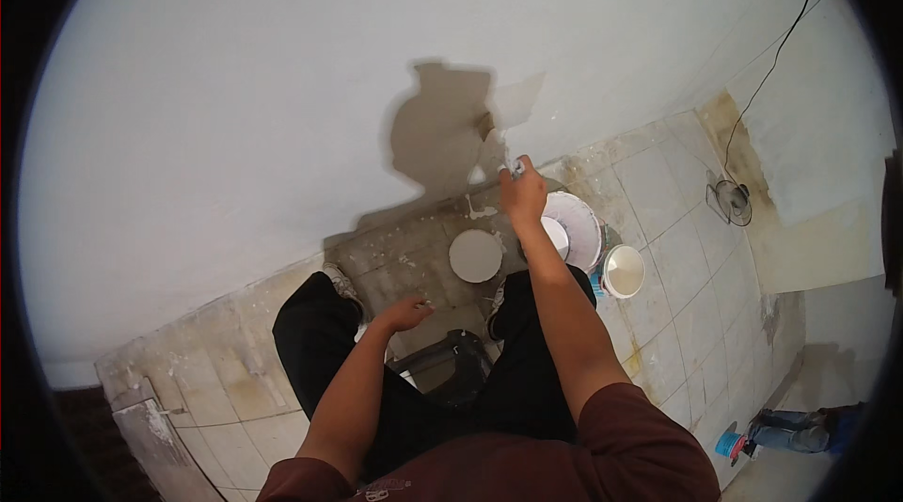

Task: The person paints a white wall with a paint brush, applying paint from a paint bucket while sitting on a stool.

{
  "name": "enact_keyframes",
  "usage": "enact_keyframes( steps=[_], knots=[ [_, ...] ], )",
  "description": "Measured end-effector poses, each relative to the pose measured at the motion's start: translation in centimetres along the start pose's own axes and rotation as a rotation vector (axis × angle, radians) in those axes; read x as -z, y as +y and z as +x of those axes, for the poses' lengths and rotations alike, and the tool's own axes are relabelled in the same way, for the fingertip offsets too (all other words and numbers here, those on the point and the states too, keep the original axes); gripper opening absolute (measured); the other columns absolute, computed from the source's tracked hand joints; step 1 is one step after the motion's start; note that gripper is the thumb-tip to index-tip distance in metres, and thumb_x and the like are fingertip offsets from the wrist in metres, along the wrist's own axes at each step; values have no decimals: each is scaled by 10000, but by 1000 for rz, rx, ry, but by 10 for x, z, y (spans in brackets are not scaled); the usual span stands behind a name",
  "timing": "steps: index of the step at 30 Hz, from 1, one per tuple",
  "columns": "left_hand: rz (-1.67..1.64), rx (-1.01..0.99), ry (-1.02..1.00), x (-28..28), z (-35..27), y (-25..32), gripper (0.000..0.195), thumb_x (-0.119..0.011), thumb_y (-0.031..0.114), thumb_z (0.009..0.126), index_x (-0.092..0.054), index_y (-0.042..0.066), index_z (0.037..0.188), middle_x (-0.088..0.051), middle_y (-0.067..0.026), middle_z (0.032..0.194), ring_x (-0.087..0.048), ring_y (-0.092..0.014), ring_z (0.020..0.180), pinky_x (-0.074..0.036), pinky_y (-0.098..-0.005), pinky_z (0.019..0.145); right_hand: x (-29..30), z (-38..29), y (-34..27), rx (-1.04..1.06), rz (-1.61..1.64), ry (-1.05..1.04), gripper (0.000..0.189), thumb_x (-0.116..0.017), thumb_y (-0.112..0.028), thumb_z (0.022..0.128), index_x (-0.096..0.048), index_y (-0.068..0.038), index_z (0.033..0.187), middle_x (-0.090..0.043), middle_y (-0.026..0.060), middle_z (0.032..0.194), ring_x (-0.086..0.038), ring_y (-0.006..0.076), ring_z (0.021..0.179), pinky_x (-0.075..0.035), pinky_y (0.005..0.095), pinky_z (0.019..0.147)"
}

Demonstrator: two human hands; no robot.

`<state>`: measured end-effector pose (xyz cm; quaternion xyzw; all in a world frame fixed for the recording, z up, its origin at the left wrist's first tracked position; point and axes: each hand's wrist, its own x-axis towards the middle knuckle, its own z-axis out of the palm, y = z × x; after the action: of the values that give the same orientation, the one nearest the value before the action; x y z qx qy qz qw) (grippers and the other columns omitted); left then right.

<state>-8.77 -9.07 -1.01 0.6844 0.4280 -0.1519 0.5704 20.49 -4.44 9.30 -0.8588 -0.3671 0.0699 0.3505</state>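
My right hand (523,195) is closed round the handle of a small flat-bladed tool, perhaps a putty knife (502,149), held close to the white wall (247,100). Pale wet filler shows around the tool, beside a bare patch (525,96) on the wall. Low between my knees is my left hand (409,313), its fingers curled near a small pale thing too small to tell. A round container of whitish material (475,256) stands on the floor between my feet. Right of it are a large white bucket (585,230), partly behind my right forearm, and a smaller white bucket (623,271).
A dark plastic stool or seat (458,368) lies between my legs. Spots mark the tiled floor (677,248). A fan (732,203) with a hanging black cable (774,64) stands at right. Another person (797,429) is at the far lower right, beside a blue bucket (729,443).
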Motion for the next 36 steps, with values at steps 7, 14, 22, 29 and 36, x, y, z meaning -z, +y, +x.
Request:
enact_keyframes(
  steps=[7, 14, 22, 29, 36],
  knots=[
    [25, 18, -5, 0, -1, -6, 548, -515, 447, 817, -524, 14, 1153, -556, -216, 1109, -544, -314, 1018, -420, -370, 858, -39, 35, 103, -77, 5, 100, 361, -588, -289, 716, -585, 10, 918, -617, 224, 762, -601, 362, 728, -458, 401, 662],
    [13, -7, -23, -3, 4, 0, 552, -504, 464, 823, -520, 30, 1164, -561, -205, 1103, -545, -304, 1009, -414, -364, 858, -48, 92, 124, -428, 103, -402, 384, -555, -335, 717, -609, 45, 725, -602, 222, 706, -593, 343, 628, -457, 406, 581],
    [28, -14, 9, 2, -2, 1, 533, -498, 447, 822, -531, 24, 1145, -560, -210, 1108, -534, -328, 1033, -408, -375, 875, 38, 71, 45, -605, 590, -377, 220, -596, -282, 695, -513, -78, 696, -431, 24, 518, -386, 114, 389, -260, 273, 337],
    [20, -4, -22, -5, 5, 0, 546, -508, 449, 823, -514, 27, 1169, -554, -210, 1120, -533, -322, 1037, -412, -371, 869, 41, 62, 50, -514, 1170, -290, 107, -562, -196, 737, -513, -106, 767, -454, 7, 626, -405, 108, 467, -303, 232, 400],
    [11, 57, -36, -3, -2, 4, 564, -507, 458, 817, -515, 16, 1168, -551, -211, 1126, -531, -324, 1043, -410, -371, 875, -15, 59, 90, -539, 1011, -386, 131, -564, -210, 751, -511, -107, 812, -467, 14, 641, -431, 120, 498, -339, 257, 441]
  ],
)
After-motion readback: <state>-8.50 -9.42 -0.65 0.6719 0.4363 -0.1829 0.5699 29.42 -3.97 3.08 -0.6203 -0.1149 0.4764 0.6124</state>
